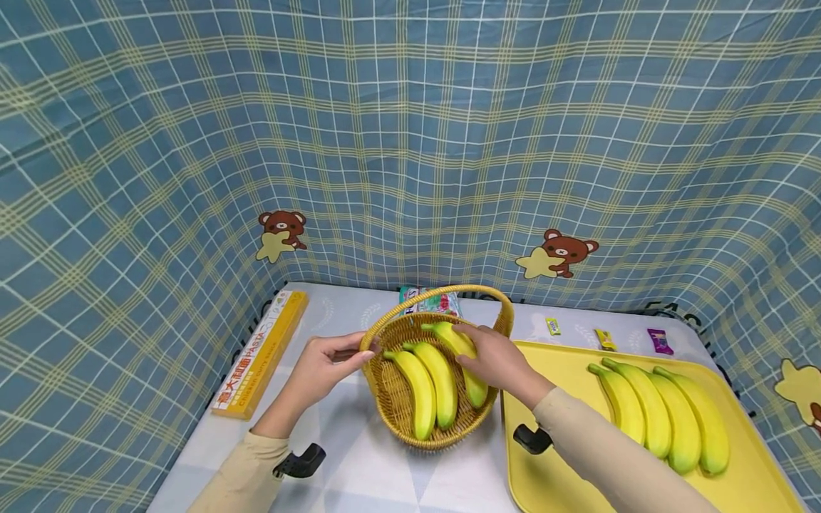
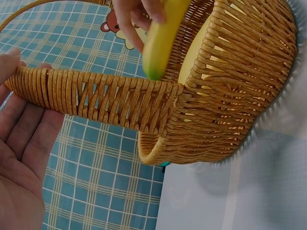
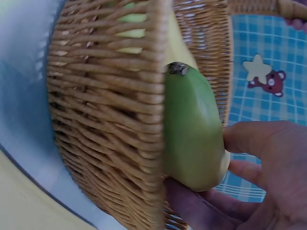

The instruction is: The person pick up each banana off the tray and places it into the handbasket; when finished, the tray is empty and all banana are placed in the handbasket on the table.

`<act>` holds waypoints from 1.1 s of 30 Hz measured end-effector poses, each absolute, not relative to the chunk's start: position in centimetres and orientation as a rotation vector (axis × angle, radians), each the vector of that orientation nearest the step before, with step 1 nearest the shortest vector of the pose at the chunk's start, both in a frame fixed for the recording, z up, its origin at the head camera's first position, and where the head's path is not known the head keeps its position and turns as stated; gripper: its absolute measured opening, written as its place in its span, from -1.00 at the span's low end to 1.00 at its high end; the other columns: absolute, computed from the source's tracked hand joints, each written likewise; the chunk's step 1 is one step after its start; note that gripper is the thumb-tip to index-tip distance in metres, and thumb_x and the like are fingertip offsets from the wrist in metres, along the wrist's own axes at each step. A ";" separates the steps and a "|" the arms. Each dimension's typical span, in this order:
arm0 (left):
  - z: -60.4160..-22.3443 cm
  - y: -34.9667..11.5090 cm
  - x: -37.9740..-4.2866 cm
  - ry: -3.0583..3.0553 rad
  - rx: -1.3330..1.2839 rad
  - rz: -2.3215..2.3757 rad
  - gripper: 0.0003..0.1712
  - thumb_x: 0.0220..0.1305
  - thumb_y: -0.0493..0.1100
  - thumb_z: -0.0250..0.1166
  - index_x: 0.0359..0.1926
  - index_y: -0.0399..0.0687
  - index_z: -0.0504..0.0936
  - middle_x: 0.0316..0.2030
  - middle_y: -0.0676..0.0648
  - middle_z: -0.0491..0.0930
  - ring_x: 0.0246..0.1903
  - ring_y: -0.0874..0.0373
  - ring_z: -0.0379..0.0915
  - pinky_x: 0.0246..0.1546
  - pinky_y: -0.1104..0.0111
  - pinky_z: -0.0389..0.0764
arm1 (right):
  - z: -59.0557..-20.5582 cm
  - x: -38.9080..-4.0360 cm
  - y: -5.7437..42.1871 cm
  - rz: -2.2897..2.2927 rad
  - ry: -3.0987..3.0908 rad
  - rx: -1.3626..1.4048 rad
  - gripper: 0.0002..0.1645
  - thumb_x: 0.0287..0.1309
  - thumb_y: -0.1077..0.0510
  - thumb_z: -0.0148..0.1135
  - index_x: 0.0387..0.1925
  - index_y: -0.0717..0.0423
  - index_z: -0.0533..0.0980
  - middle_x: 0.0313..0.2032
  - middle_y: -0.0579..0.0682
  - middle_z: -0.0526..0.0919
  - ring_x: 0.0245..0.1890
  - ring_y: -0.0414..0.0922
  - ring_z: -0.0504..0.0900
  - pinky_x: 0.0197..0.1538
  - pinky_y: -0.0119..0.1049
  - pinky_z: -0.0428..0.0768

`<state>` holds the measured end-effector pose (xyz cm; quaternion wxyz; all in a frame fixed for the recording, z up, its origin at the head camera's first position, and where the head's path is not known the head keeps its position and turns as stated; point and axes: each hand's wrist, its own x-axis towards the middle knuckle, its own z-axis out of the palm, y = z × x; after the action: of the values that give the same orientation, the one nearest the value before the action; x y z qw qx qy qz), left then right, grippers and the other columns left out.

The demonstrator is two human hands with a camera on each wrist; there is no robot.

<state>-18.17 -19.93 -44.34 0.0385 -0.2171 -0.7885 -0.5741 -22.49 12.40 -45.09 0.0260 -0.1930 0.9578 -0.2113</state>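
A wicker basket (image 1: 391,388) with a tall arched handle (image 2: 110,98) stands on the table, two bananas (image 1: 423,388) lying side by side in it. My left hand (image 1: 330,367) holds the left side of the handle between thumb and fingers. At the basket's right side, my right hand (image 1: 497,356) grips another banana (image 1: 476,388) from above, thumb on one side and fingers on the other. In the right wrist view that banana (image 3: 194,129) shows its dark tip just inside the rim; how far it touches the basket bottom is hidden.
On the right, a yellow tray (image 1: 539,484) bears several bananas (image 1: 667,413). Small wrapped candies (image 1: 659,341) lie behind it. A pasta box (image 1: 259,356) is at the left, and a colourful packet (image 1: 430,302) sits behind the basket. Plaid cloth (image 1: 410,142) walls the table.
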 end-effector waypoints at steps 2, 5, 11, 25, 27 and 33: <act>-44.3 -19.9 -18.2 -2.414 -0.669 -1.762 -0.59 0.36 -0.18 0.39 0.16 -0.27 0.68 -0.11 -0.08 0.77 -0.09 0.15 0.72 -0.12 0.32 0.75 | -45.6 -23.0 12.2 -0.639 2.942 -0.582 -0.30 0.29 0.06 0.39 0.42 0.03 0.42 0.19 0.19 0.60 -0.03 0.12 0.69 -0.06 0.03 0.68; -44.3 -19.9 -18.2 -2.410 -0.675 -1.760 -0.60 0.36 -0.19 0.39 0.16 -0.28 0.68 -0.11 -0.08 0.77 -0.10 0.15 0.73 -0.12 0.31 0.75 | -46.4 -23.4 11.9 -0.597 2.918 -0.565 -0.30 0.30 0.07 0.39 0.42 0.03 0.41 0.24 0.23 0.56 -0.13 0.10 0.71 -0.18 -0.02 0.69; -44.4 -19.9 -18.3 -2.417 -0.680 -1.755 -0.61 0.37 -0.18 0.39 0.16 -0.20 0.70 -0.09 -0.06 0.77 -0.09 0.15 0.72 -0.11 0.30 0.75 | -47.6 -23.6 11.7 -0.539 2.880 -0.538 -0.31 0.33 0.07 0.36 0.43 0.05 0.40 0.25 0.30 0.53 0.10 0.21 0.62 -0.02 0.07 0.67; -44.2 -19.8 -18.2 -2.417 -0.688 -1.756 -0.60 0.37 -0.19 0.38 0.17 -0.29 0.68 -0.08 -0.07 0.77 -0.08 0.17 0.72 -0.10 0.31 0.74 | -48.1 -23.7 11.5 -0.528 2.838 -0.586 -0.31 0.31 0.13 0.36 0.42 0.16 0.39 0.13 0.21 0.65 0.14 0.17 0.61 0.19 0.07 0.58; -44.3 -19.9 -18.2 -2.421 -0.689 -1.755 -0.60 0.38 -0.19 0.38 0.16 -0.29 0.68 -0.08 -0.06 0.77 -0.07 0.17 0.72 -0.08 0.31 0.74 | -48.2 -23.7 11.5 -0.529 2.839 -0.602 -0.30 0.30 0.14 0.37 0.41 0.19 0.40 0.08 0.21 0.67 0.11 0.17 0.63 0.19 0.06 0.59; -44.5 -19.9 -18.3 -2.428 -0.692 -1.756 -0.62 0.39 -0.18 0.37 0.16 -0.22 0.69 -0.07 -0.04 0.76 -0.05 0.16 0.71 -0.05 0.30 0.73 | -48.4 -23.5 11.7 -0.553 2.854 -0.610 -0.32 0.28 0.14 0.38 0.38 0.21 0.43 0.14 0.21 0.65 0.18 0.17 0.59 0.28 0.06 0.53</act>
<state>-18.26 -19.91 -44.45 0.0331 -0.2249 -0.7891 -0.5707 -23.53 11.69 -48.38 0.0853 -0.2047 0.9573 -0.1855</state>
